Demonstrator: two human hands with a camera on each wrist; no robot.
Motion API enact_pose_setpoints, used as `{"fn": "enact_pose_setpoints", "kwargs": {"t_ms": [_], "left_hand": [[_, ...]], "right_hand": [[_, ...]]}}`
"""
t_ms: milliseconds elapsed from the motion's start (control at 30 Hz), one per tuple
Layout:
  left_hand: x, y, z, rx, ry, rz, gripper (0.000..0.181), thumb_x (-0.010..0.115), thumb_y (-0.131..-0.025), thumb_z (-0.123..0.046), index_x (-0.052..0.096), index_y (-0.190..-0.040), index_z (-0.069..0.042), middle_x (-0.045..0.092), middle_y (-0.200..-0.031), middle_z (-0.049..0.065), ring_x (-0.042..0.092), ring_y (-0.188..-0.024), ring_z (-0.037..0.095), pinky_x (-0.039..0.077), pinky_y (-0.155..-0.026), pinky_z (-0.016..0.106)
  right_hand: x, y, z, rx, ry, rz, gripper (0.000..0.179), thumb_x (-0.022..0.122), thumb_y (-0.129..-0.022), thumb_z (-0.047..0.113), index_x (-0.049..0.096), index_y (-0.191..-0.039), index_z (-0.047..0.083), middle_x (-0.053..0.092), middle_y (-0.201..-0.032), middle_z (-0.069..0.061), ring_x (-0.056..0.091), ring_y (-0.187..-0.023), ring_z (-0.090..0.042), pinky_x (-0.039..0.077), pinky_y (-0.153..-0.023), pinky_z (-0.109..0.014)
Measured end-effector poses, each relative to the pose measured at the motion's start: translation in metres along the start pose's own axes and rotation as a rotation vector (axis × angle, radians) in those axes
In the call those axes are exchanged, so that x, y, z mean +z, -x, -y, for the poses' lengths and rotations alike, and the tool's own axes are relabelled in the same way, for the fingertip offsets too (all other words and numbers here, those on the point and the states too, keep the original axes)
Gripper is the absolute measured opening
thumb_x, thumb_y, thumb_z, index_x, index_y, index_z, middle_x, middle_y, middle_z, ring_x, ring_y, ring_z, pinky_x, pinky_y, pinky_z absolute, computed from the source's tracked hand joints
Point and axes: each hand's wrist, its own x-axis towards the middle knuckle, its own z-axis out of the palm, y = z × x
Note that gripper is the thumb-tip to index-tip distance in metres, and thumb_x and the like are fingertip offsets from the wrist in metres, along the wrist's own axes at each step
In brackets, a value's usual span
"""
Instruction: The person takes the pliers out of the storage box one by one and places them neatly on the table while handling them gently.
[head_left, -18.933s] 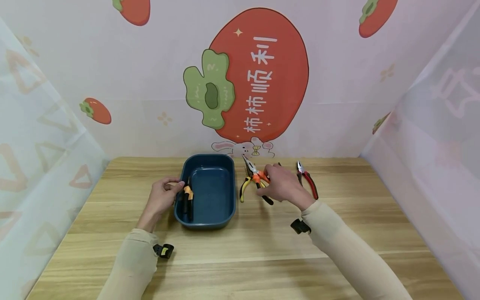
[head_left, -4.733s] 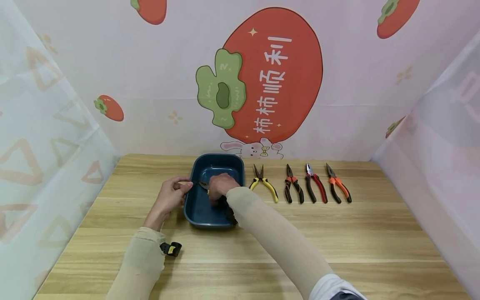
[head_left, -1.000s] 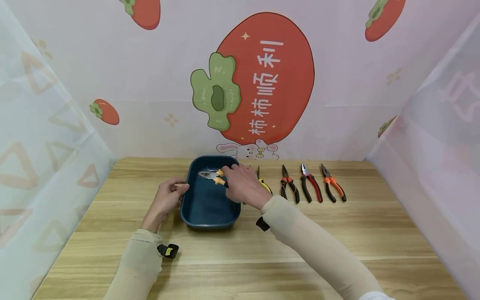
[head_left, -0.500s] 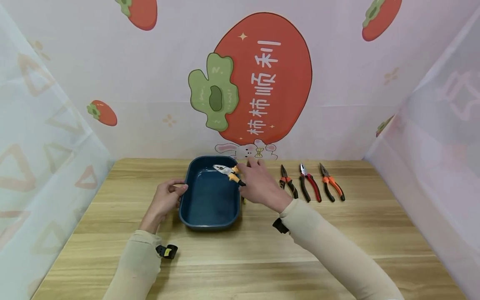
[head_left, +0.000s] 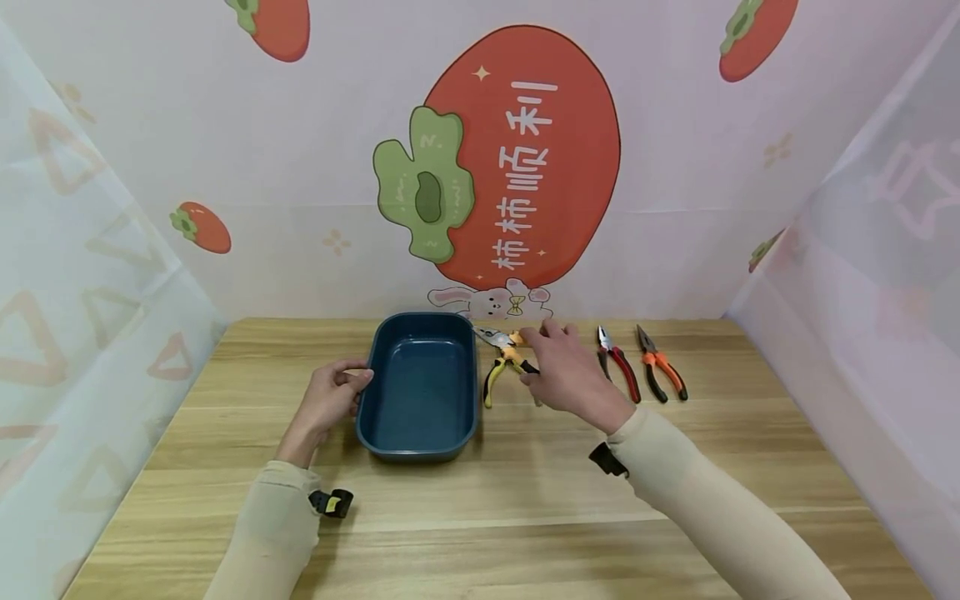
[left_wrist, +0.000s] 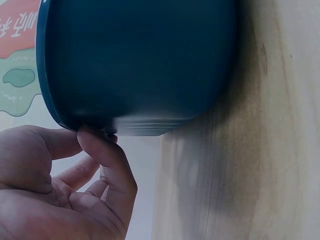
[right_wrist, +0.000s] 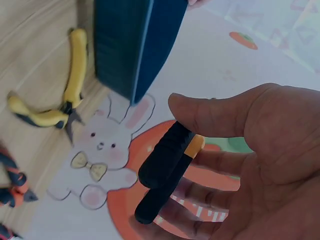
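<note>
My left hand (head_left: 330, 400) pinches the left rim of a deep blue tray (head_left: 420, 446), thumb and forefinger meeting at its edge in the left wrist view. My right hand (head_left: 573, 371) holds combination pliers (head_left: 497, 337) with black and yellow-orange handles, to the right of the tray. Their silver jaws point left toward the tray's rim. In the right wrist view, the thumb and fingers grip the black handle ends, while the jaws are hidden. Below lie yellow-handled long-nose pliers (right_wrist: 70, 102) on the table, partly covered by the held pliers in the head view.
To the right lie red-and-black pliers (head_left: 621, 367) and orange-and-black long-nose pliers (head_left: 662, 367) on the wooden table (head_left: 450, 533). Black-and-orange pliers (right_wrist: 15, 182) show at the right wrist view's edge, hidden behind my hand in the head view. A printed cloth (head_left: 300, 167) stands behind.
Earlier, tools lay in the tray and other pliers were set in a row to its right. In the last second, my right hand has carried the combination pliers rightward out of the tray.
</note>
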Motion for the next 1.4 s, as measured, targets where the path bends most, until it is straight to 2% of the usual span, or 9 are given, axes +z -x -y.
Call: {"fn": "enact_pose_setpoints", "kwargs": {"t_ms": [333,467,667,900,1000,1067,1133,1300,1400], "left_hand": [[-0.002,0.001,0.000,0.004,-0.015,0.009,0.041,0.056,-0.106,-0.017,0.051,-0.141,0.005,0.061,-0.098,0.018,0.054,-0.069,0.015,0.053,-0.060,0.031],[-0.003,0.001,0.000,0.003,-0.026,0.006,0.042,0.056,-0.106,-0.018,0.052,-0.141,0.005,0.061,-0.098,0.018,0.054,-0.070,0.016,0.053,-0.060,0.030],[-0.004,0.001,0.000,0.004,-0.033,0.006,0.042,0.056,-0.106,-0.018,0.052,-0.141,0.005,0.061,-0.097,0.017,0.054,-0.070,0.016,0.053,-0.060,0.030],[-0.005,0.002,0.000,0.001,-0.034,0.005,0.042,0.056,-0.106,-0.019,0.052,-0.141,0.005,0.061,-0.096,0.015,0.054,-0.071,0.016,0.053,-0.060,0.030],[-0.005,0.002,0.000,0.000,-0.032,0.004,0.042,0.056,-0.106,-0.019,0.052,-0.141,0.005,0.061,-0.095,0.015,0.054,-0.071,0.016,0.053,-0.060,0.030],[-0.004,0.002,0.000,-0.003,-0.028,0.003,0.042,0.056,-0.106,-0.019,0.052,-0.141,0.005,0.061,-0.096,0.015,0.054,-0.071,0.016,0.053,-0.061,0.031],[-0.004,0.002,0.000,-0.009,-0.025,0.002,0.042,0.056,-0.106,-0.019,0.052,-0.141,0.004,0.061,-0.097,0.016,0.054,-0.071,0.016,0.053,-0.061,0.030],[-0.003,0.004,-0.001,-0.017,-0.019,0.003,0.043,0.056,-0.106,-0.020,0.051,-0.142,0.004,0.060,-0.099,0.016,0.054,-0.072,0.016,0.052,-0.061,0.030],[-0.003,0.004,-0.002,-0.017,-0.019,0.004,0.043,0.056,-0.106,-0.020,0.051,-0.142,0.004,0.060,-0.099,0.017,0.053,-0.072,0.017,0.052,-0.062,0.031]], "right_hand": [[-0.001,0.016,-0.038,0.047,0.017,-0.021,0.065,0.081,-0.089,0.027,0.054,-0.143,0.002,0.055,-0.109,-0.015,0.047,-0.084,-0.029,0.040,-0.062,-0.038],[0.000,0.021,-0.052,0.069,0.005,-0.011,0.066,0.080,-0.089,0.029,0.054,-0.142,-0.001,0.054,-0.106,-0.015,0.048,-0.079,-0.028,0.039,-0.058,-0.036],[0.002,0.030,-0.072,0.102,0.014,-0.038,0.061,0.080,-0.089,0.031,0.058,-0.137,0.000,0.058,-0.111,-0.019,0.057,-0.084,-0.033,0.048,-0.059,-0.043],[0.003,0.036,-0.100,0.143,-0.006,-0.038,0.064,0.077,-0.091,0.033,0.055,-0.140,-0.004,0.056,-0.104,-0.019,0.051,-0.074,-0.029,0.041,-0.051,-0.039],[0.004,0.038,-0.114,0.174,-0.026,-0.020,0.066,0.073,-0.094,0.035,0.052,-0.141,-0.006,0.055,-0.121,-0.031,0.058,-0.096,-0.045,0.051,-0.066,-0.052],[0.004,0.039,-0.125,0.197,-0.031,-0.006,0.069,0.071,-0.095,0.036,0.048,-0.144,-0.008,0.049,-0.132,-0.038,0.053,-0.112,-0.054,0.050,-0.077,-0.061],[0.004,0.040,-0.136,0.215,-0.029,0.005,0.072,0.070,-0.096,0.038,0.046,-0.144,-0.010,0.044,-0.138,-0.041,0.050,-0.118,-0.056,0.049,-0.080,-0.064],[0.006,0.044,-0.166,0.252,-0.030,0.010,0.072,0.070,-0.096,0.036,0.045,-0.142,-0.014,0.048,-0.128,-0.040,0.056,-0.103,-0.051,0.049,-0.066,-0.055],[0.006,0.046,-0.184,0.281,-0.045,0.023,0.072,0.068,-0.097,0.034,0.042,-0.142,-0.017,0.045,-0.130,-0.044,0.053,-0.108,-0.055,0.049,-0.073,-0.060]]}}
